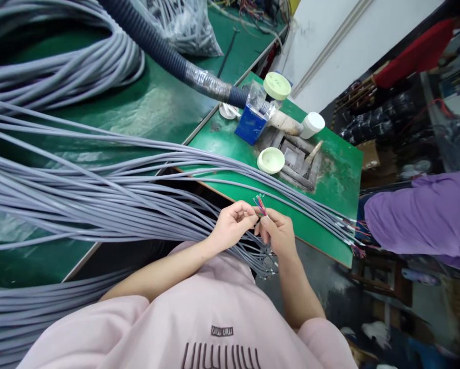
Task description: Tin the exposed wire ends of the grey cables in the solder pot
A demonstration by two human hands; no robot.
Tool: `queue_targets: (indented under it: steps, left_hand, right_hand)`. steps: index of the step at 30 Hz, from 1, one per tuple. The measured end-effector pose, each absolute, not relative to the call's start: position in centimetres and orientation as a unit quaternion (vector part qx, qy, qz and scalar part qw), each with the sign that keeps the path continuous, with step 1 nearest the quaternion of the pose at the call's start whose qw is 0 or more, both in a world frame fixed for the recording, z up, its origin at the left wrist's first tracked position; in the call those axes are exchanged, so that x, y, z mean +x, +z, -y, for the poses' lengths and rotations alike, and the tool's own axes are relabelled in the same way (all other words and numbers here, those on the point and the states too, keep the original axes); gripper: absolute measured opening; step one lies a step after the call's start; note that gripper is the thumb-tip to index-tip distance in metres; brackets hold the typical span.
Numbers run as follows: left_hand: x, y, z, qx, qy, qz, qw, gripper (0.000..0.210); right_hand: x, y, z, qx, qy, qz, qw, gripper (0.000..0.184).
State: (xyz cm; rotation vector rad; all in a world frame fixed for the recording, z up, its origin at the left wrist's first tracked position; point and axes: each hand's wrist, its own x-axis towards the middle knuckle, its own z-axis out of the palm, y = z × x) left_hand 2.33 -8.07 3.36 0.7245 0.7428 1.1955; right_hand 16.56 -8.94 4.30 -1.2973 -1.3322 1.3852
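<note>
the grey cables point(99, 205) run off the left edge, ends unseen. beside the blue box point(250, 124), the colored wire tips point(259, 204) are too small to count; fingertips hide their base.

A grey cable end point(261, 209) with bared coloured wires fanned upward sits pinched between both hands, at the frame's centre. At its nine o'clock, the grey cable bundle point(99, 205) it belongs to sweeps across the green tabletop point(330, 169), ends trailing toward four o'clock.
</note>
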Motion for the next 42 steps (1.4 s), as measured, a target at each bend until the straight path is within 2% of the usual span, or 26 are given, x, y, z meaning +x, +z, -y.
queue_targets:
  steps: [7, 12, 16, 19, 23, 26, 29, 34, 38, 42]
  left_hand:
    - [2.0, 3.4, 7.7, 0.316, 0.503, -0.353, 0.723, 0.027]
    - [2.7, 3.3, 7.5, 0.291, 0.508, -0.339, 0.737, 0.030]
    - [2.9, 4.0, 6.9, 0.327, 0.536, -0.325, 0.707, 0.030]
    - [2.3, 3.8, 5.6, 0.422, 0.573, -0.357, 0.605, 0.022]
    - [1.3, 1.6, 3.3, 0.599, 0.563, -0.445, 0.355, 0.024]
    - [1.2, -0.7, 2.3, 0.693, 0.510, -0.456, 0.228, 0.024]
    - [1.4, -2.2, 2.3, 0.771, 0.456, -0.416, 0.159, 0.027]
    - [1.6, -2.8, 2.5, 0.790, 0.425, -0.419, 0.141, 0.028]
    - [1.6, -2.8, 2.4, 0.796, 0.409, -0.427, 0.132, 0.029]
    - [1.6, -2.8, 2.4, 0.795, 0.416, -0.422, 0.132, 0.028]
  right_hand:
    - [16.7, 4.7, 8.5, -0.482, 0.506, 0.546, 0.461, 0.015]
    - [17.1, 6.0, 8.0, -0.505, 0.426, 0.593, 0.461, 0.010]
    - [17.2, 8.0, 6.9, -0.508, 0.339, 0.650, 0.453, 0.008]
    - [18.1, 9.3, 4.5, -0.527, 0.241, 0.674, 0.458, 0.007]
    - [20.2, 9.0, -0.7, -0.542, 0.111, 0.694, 0.462, 0.018]
    - [21.2, 7.8, -4.2, -0.564, 0.074, 0.713, 0.409, 0.019]
    - [21.1, 7.0, -6.2, -0.589, 0.068, 0.735, 0.330, 0.021]
    - [20.3, 6.9, -7.4, -0.614, 0.102, 0.752, 0.217, 0.029]
    - [19.8, 6.8, -7.8, -0.647, 0.149, 0.728, 0.173, 0.024]
    - [19.6, 6.7, -8.1, -0.660, 0.139, 0.725, 0.141, 0.024]
